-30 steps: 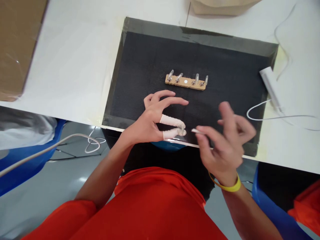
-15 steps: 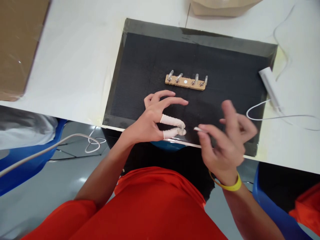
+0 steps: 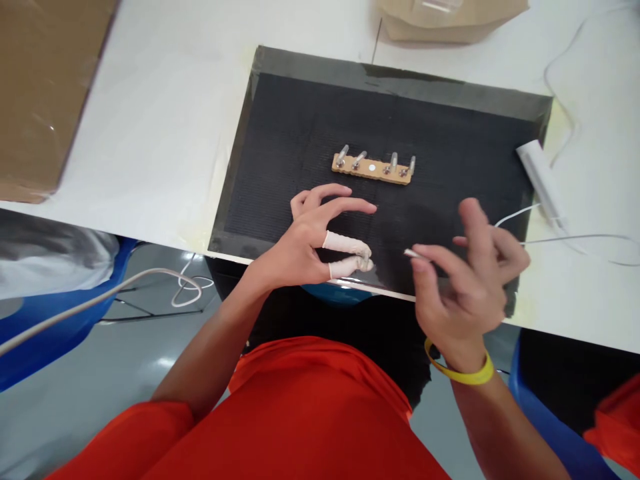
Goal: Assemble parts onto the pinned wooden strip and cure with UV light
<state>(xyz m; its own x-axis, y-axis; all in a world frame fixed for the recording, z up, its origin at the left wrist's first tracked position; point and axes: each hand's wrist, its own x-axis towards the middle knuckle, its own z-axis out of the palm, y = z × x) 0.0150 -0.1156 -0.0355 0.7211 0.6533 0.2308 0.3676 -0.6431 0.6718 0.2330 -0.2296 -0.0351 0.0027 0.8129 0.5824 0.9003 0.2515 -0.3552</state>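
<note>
My left hand [image 3: 313,240] hovers over the near edge of a black mat [image 3: 300,133]. Its thumb and forefinger wear pale finger cots and pinch a small metal part [image 3: 367,259]; the other fingers are spread. My right hand [image 3: 465,287], with a yellow wristband, is a short way to the right. It pinches a thin white stick-like piece [image 3: 413,254] whose tip points at the left hand. A small tan strip [image 3: 373,168] with several upright metal pins lies on the mat beyond both hands.
A white pen-shaped tool [image 3: 539,180] with a white cable lies at the mat's right edge. A brown cardboard box [image 3: 35,93] sits at far left, a tan bag [image 3: 445,20] at the top. Blue chairs and a floor cable lie below the white table [image 3: 150,133].
My right hand with the white piece has drifted right and a little away from the left hand. The left hand keeps its pinch. The view shifted slightly.
</note>
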